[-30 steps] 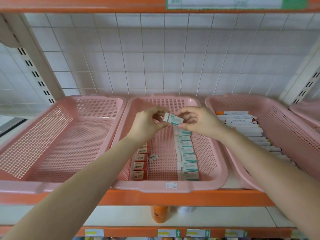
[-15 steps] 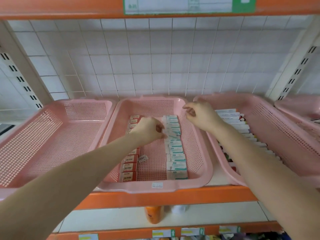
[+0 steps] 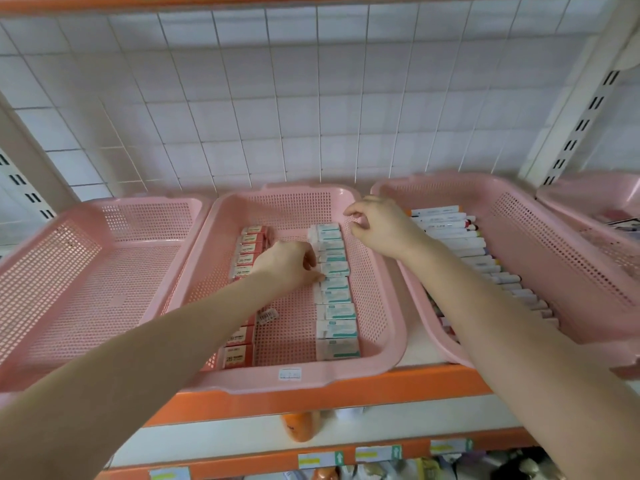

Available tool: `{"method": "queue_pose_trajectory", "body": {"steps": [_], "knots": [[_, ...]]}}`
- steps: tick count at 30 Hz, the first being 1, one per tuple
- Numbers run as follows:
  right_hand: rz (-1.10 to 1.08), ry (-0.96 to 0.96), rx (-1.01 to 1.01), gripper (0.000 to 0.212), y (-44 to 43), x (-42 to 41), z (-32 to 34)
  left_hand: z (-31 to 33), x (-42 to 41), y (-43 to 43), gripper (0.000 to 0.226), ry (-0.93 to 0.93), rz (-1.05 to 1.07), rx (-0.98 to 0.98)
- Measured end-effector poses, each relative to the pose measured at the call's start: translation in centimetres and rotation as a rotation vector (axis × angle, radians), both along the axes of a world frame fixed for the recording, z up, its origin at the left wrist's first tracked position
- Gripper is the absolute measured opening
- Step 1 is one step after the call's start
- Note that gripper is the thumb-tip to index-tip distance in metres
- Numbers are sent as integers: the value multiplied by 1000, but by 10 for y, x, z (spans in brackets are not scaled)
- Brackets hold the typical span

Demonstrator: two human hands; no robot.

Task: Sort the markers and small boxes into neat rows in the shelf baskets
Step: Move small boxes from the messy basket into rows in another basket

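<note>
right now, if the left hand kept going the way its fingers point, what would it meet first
The row of white-and-teal boxes in the middle basket. The left hand points right at that row's left edge, and its fingertips look to be touching it, though depth is unclear.

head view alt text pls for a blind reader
A person's left hand touches a row of teal boxes in the middle pink basket; the right hand hovers empty over its right edge. Markers line the right basket.

Orange-edged shelf [image 3: 363,394], 4 pink baskets side by side: left basket [image 3: 45,271], middle basket [image 3: 346,375], right basket [image 3: 554,244], 4th basket [image 3: 588,195] at right edge.
</note>
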State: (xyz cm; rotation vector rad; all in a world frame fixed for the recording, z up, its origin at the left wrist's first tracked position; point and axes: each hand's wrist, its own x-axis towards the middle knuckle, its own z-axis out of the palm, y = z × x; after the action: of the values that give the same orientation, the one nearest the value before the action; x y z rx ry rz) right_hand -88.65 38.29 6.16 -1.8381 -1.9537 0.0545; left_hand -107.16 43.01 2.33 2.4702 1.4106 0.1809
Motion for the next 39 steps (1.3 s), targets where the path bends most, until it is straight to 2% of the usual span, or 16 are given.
{"method": "queue_pose_trajectory", "body": {"steps": [6,11,16,21,26,30,35,39], "knots": [[-1,-43,-9,32,1,0,-2,11,-6,0,20,-2,29,25],[14,-71,-81,32,0,-1,4,38,-13,-3,21,-77,47,40],[18,-86,-148,28,-13,19,40,77,11,-8,24,-219,-14,133],[-174,-117,-71,27,-70,99,63,98,91,-27,27,-333,-178,165],[-404,-12,-103,24,-159,199,54,94,198,-62,29,-364,-412,170],[-610,-116,-232,28,-226,274,51,91,294,-101,26,-359,-594,182],[-669,-122,-314,32,-275,340,46,85,379,-142,21,-315,-728,147],[-608,-158,-387,36,-285,389,39,68,437,-156,27,-230,-756,-16]]}}
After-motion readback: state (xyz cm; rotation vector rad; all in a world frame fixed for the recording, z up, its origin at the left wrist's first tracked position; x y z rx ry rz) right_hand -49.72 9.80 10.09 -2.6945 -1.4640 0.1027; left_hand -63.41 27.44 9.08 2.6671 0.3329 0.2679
